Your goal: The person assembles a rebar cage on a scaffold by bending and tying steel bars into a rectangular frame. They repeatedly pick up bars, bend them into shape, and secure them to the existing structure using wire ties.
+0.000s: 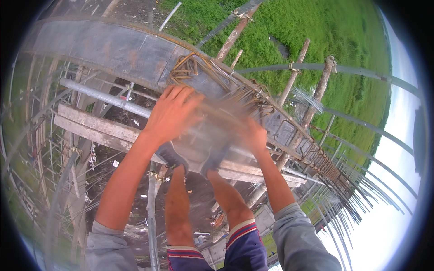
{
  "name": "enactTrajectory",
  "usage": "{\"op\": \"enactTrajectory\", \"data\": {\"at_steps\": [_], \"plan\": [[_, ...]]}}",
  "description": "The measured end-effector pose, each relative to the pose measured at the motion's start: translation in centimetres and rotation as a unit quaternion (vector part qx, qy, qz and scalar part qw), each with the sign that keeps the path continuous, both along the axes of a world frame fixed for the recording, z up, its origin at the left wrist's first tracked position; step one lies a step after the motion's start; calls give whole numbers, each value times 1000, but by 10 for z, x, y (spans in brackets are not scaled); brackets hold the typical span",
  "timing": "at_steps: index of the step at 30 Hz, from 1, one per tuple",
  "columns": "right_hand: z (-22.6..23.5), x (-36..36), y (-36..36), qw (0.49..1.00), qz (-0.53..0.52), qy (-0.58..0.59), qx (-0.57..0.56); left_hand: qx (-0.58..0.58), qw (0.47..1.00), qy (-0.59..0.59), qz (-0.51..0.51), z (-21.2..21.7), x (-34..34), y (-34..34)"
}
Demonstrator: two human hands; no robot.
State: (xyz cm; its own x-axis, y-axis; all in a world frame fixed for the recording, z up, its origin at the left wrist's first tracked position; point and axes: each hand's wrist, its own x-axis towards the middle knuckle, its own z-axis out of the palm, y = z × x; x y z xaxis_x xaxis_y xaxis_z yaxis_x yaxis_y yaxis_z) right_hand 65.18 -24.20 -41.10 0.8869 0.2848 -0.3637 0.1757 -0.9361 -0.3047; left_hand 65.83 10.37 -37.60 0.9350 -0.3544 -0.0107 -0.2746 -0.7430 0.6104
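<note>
My left hand (174, 110) and right hand (254, 134) (motion-blurred, so I cannot tell whether either grips anything) are near the bent metal bars (184, 72) on the far grey panel (144, 56), bars probably stiff, rough, heavy when bundled, best held mid-length.

Outdoors, daylight. Green grass (316, 27) upper right, bright pale sky (373, 221) at right. Dark dirt ground (199, 210) below, scaffold poles (152, 217) over it.
</note>
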Motion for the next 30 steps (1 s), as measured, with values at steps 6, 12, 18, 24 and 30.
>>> {"op": "enactTrajectory", "data": {"at_steps": [6, 12, 18, 24, 30], "plan": [[-13, -6, -12, 993, 41, -95, 50, 18, 976, 140, -168, -22, 36, -75], [0, 6, -11, 998, 8, 8, 66, 23, 971, 160, -175, -38, 41, -81], [2, 35, -35, 985, 40, 154, 60, 8, 976, 148, -158, -44, 40, -84], [10, 40, -13, 976, -6, 195, 95, -30, 967, 244, -68, -36, 47, -88], [-6, 34, -28, 967, 10, 229, 111, -62, 960, 258, -87, -43, 59, -99]]}}
